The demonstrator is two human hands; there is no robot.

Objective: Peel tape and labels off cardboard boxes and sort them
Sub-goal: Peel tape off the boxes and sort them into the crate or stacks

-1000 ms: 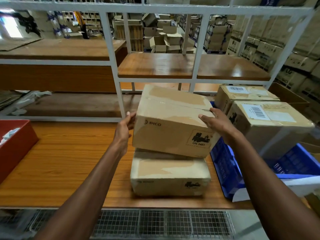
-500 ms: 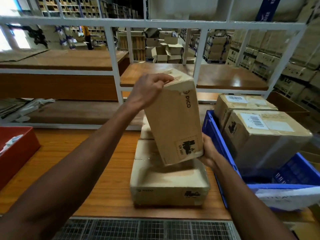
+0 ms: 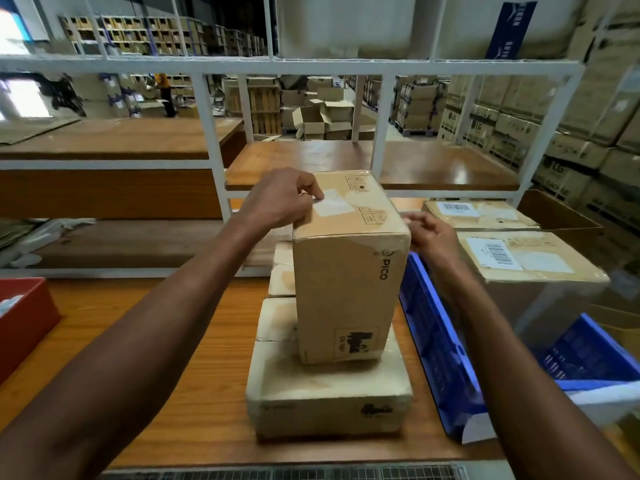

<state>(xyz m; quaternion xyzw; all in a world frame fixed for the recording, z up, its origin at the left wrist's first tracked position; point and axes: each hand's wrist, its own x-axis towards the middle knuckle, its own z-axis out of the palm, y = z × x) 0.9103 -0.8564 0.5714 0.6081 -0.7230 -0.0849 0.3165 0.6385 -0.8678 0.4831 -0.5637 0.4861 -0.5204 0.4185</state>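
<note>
Left hand (image 3: 282, 199) pinches label (image 3: 334, 204) atop upright box (image 3: 349, 289) (right hand (image 3: 427, 237) loosely curled).

head-worn wide view, facing forward and down, close over workbench (image 3: 173, 358)

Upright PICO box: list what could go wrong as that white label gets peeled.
1. The PICO box stands on end on a flat box, so a hard pull may tip it, perhaps toward the blue crate.
2. The left hand pinches only the edge of the label; it may tear and leave scraps.
3. The right hand is at the box's upper right corner, its grip blurred; it may not steady the box.
</note>
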